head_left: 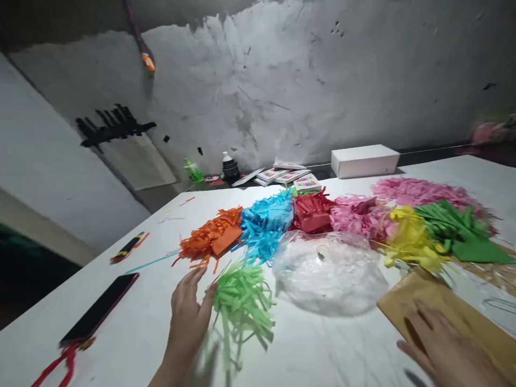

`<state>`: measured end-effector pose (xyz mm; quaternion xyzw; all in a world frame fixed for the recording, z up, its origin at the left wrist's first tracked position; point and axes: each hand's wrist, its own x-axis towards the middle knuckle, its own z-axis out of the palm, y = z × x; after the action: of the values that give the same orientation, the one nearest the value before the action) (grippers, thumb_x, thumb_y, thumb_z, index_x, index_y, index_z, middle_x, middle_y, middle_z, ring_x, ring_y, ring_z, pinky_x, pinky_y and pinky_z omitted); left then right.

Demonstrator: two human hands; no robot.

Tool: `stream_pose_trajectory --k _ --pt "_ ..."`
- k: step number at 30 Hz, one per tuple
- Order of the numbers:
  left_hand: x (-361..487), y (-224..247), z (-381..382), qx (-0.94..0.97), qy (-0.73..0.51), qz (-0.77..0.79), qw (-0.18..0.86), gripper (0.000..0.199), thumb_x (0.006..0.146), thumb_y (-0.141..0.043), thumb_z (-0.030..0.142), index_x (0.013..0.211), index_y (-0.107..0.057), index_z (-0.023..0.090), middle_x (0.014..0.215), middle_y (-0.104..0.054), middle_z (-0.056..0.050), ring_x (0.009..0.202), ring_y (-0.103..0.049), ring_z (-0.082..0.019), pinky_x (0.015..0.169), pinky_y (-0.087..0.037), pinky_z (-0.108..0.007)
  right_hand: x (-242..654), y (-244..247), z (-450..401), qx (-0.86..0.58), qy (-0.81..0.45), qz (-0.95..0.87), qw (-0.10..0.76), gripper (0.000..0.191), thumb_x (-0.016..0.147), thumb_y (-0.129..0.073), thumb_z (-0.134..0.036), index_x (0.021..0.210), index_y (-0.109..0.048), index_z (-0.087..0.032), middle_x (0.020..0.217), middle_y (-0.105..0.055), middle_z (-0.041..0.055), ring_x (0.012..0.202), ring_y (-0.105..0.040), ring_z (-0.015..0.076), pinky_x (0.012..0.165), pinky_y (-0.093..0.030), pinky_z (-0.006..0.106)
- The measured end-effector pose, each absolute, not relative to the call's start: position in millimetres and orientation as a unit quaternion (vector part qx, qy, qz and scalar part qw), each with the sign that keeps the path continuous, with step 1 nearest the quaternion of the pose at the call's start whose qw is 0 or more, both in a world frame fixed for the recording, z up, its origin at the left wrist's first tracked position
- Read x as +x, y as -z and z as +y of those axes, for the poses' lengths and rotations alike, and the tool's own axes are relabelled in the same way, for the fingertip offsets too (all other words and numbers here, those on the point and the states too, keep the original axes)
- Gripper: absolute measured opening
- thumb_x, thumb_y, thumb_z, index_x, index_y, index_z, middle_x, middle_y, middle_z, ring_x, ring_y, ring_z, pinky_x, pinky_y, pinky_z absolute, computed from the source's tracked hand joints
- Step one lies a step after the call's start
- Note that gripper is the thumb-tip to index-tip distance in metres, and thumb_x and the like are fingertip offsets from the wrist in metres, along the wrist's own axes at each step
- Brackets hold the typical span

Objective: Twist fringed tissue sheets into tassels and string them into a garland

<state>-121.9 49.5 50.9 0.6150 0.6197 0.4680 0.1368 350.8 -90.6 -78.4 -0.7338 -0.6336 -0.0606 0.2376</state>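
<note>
My left hand (187, 314) is at the left edge of a bunch of light green paper strips (244, 295), its thumb against the strips and its fingers stretched out apart. The strips hang loosely over the white table surface (306, 355). My right hand (451, 344) is over a brown paper packet (427, 295), fingers spread and somewhat blurred. Whether it presses on the packet I cannot tell. Between my hands is a crumpled clear plastic bag (330, 274). Behind the left hand are orange paper strips (212, 236) and blue paper strips (268, 217).
Red (312, 212), pink (363, 217), yellow (415, 242) and green paper strips (451, 226) line the table's back. A phone (100, 309) and a black-and-yellow cutter (128, 247) lie left. A white box (365, 161), a dark bottle (230, 166) and printed cards (282, 174) stand near the wall.
</note>
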Motion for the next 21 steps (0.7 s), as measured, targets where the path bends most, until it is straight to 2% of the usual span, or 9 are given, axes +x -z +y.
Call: stream_pose_trajectory --k 2,5,7,9,12,15,17,19,21 --pt "-96 -42 34 0.716 -0.420 0.552 0.078 0.031 0.090 -0.059 0.039 0.118 -0.062 0.026 0.131 -0.058 -0.010 0.129 -0.049 -0.035 0.105 -0.045 -0.055 355 115 -112 -0.774 0.106 -0.607 0.145 0.057 0.077 -0.053 -0.065 0.119 -0.072 -0.032 0.135 -0.062 0.0179 0.119 -0.056 0.0532 0.075 -0.048 0.074" --pt "-23 -33 16 0.864 -0.326 0.360 0.130 0.029 0.095 -0.054 0.029 0.124 -0.059 0.030 0.136 -0.057 -0.012 0.127 -0.055 -0.029 0.104 -0.050 -0.047 358 131 -112 -0.783 0.145 -0.593 0.120 0.047 0.092 -0.040 -0.045 0.132 -0.064 -0.036 0.144 -0.055 0.0112 0.130 -0.051 0.0470 0.084 -0.042 0.076" --pt "34 -32 15 0.913 -0.253 0.271 0.169 0.038 0.093 -0.058 0.026 0.131 -0.054 0.029 0.145 -0.050 -0.014 0.134 -0.048 -0.029 0.106 -0.049 -0.047 362 122 -103 -0.782 0.155 -0.592 0.119 0.045 0.095 -0.037 -0.034 0.133 -0.063 -0.033 0.144 -0.056 0.0101 0.131 -0.051 0.0438 0.090 -0.040 0.075" --pt "83 -32 22 0.930 -0.211 0.245 0.176 0.051 0.089 -0.064 0.024 0.138 -0.049 0.025 0.153 -0.042 -0.018 0.141 -0.039 -0.034 0.111 -0.041 -0.055 369 109 -98 -0.786 0.161 -0.585 0.118 0.043 0.094 -0.041 -0.029 0.130 -0.066 -0.029 0.142 -0.058 0.0119 0.130 -0.053 0.0429 0.092 -0.042 0.073" --pt "131 -28 34 0.949 -0.119 0.197 0.215 0.049 0.079 -0.073 0.020 0.126 -0.060 0.019 0.136 -0.059 -0.020 0.125 -0.056 -0.036 0.102 -0.049 -0.052 380 94 -106 -0.774 0.168 -0.598 0.126 0.039 0.093 -0.050 -0.032 0.126 -0.069 -0.025 0.141 -0.058 0.0132 0.128 -0.056 0.0384 0.095 -0.050 0.062" --pt "157 -26 39 0.962 -0.071 0.119 0.235 0.017 0.078 -0.072 0.017 0.094 -0.069 0.022 0.102 -0.073 -0.009 0.096 -0.068 -0.028 0.088 -0.054 -0.040 391 76 -118 -0.704 0.146 -0.667 0.192 0.037 0.093 -0.055 -0.033 0.127 -0.067 -0.022 0.136 -0.063 0.0120 0.122 -0.063 0.0290 0.096 -0.056 0.041" --pt "178 -32 45 0.954 -0.134 0.139 0.228 0.009 0.085 -0.064 0.017 0.092 -0.069 0.021 0.101 -0.072 -0.009 0.096 -0.067 -0.026 0.088 -0.053 -0.038 399 57 -114 -0.674 0.130 -0.672 0.278 0.034 0.095 -0.053 -0.031 0.123 -0.068 -0.019 0.126 -0.070 0.0116 0.114 -0.068 0.0254 0.093 -0.058 0.034" --pt "211 -42 60 0.930 -0.210 0.190 0.236 0.016 0.091 -0.055 0.018 0.102 -0.067 0.019 0.111 -0.068 -0.012 0.103 -0.065 -0.025 0.090 -0.053 -0.037 407 31 -95 -0.683 0.103 -0.619 0.374 0.032 0.096 -0.050 -0.031 0.117 -0.070 -0.017 0.118 -0.073 0.0117 0.110 -0.070 0.0259 0.093 -0.058 0.037" --pt "255 -52 84 0.909 -0.244 0.231 0.246 0.024 0.092 -0.055 0.020 0.115 -0.062 0.017 0.124 -0.062 -0.015 0.112 -0.062 -0.025 0.097 -0.050 -0.038 416 5 -63 -0.695 0.006 -0.577 0.430 0.033 0.095 -0.050 -0.031 0.118 -0.069 -0.016 0.122 -0.071 0.0132 0.116 -0.066 0.0275 0.101 -0.053 0.043"
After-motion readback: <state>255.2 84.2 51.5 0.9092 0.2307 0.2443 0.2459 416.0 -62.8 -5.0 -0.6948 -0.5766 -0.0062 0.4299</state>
